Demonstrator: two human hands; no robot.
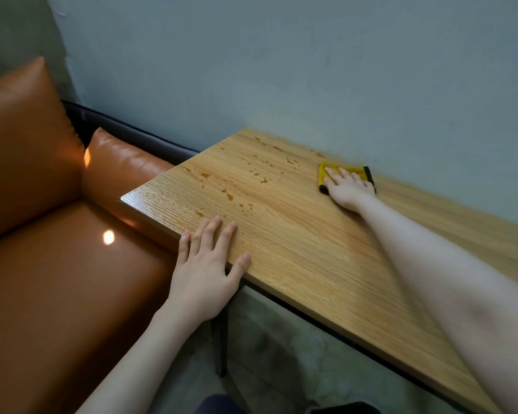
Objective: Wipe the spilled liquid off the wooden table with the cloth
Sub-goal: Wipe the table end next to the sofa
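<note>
Wooden table (296, 234) stands against grey wall (281, 70), its left end beside an orange sofa (57, 234). Right hand (346, 188) lies flat, fingers straight, pressing the yellow cloth (346, 170) onto the table's far edge by the wall. Spilled liquid (228, 194) sits in amber droplets across the table's left end, left of the cloth. Left hand (204, 264) rests with fingers spread flat over the table's near edge.

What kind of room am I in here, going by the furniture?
Probably a lounge or café-style seating corner: an orange leather sofa with a cushion stands against a plain grey wall, beside a narrow wooden table on a black frame.
</note>
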